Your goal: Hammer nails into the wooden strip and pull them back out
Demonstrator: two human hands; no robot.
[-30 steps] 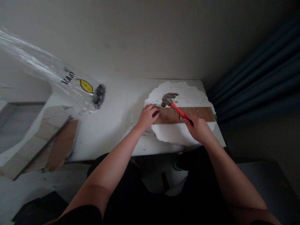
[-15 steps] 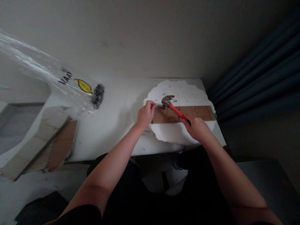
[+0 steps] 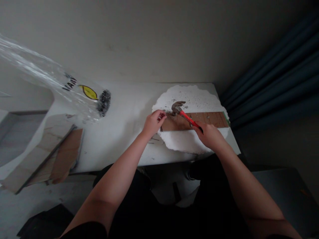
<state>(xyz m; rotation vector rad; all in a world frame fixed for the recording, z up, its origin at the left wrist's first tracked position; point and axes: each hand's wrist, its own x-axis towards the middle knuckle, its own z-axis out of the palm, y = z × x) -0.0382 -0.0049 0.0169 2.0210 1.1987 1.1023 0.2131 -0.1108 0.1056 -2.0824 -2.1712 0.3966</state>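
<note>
My right hand (image 3: 209, 134) is wrapped round the red and black handle of a claw hammer (image 3: 185, 115). The hammer's dark metal head rests over the left part of a brown wooden board (image 3: 199, 120). At the board's left end my left hand (image 3: 154, 122) has its thumb and fingertips pinched together; what lies between them is too small to make out. Small dark bits sit on the board between the fingertips and the hammer head. Beneath the board is a white slab with a ragged edge (image 3: 184, 141).
The slab lies on a white table (image 3: 119, 132), with a few thin nails (image 3: 155, 139) near its left edge. Broken board pieces (image 3: 66, 154) overhang the table's front left. Clear plastic wrap (image 3: 87, 108) stretches in from the left. A dark curtain (image 3: 274, 76) hangs at right.
My left hand has dipped slightly and its fingers have turned a little at the board's end. The hammer and my right hand have stayed almost in place.
</note>
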